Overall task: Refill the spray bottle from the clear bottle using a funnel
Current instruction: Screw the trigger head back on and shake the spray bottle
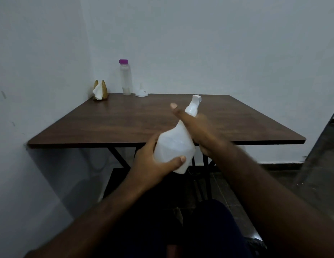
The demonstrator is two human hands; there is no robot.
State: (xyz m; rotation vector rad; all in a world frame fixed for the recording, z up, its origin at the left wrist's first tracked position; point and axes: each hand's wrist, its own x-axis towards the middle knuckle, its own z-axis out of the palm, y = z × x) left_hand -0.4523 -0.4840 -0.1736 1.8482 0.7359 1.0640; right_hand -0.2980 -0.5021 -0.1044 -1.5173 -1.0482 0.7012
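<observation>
Spray bottle (173,146) | near table (106,123) front edge | light, smooth plastic | left hand (151,164) fingers clamped round base | right hand (196,131) blurred at neck, grip unclear

Matt wood-grain table (110,120), translucent plastic spray bottle (173,144)

The one camera sat on my head and looked forward and down, wide-angled. My forearms ran in from the near edge, close to the lens. The table (125,118) lay just beyond, its far left corner against the walls (218,43), which filled the upper half.
</observation>
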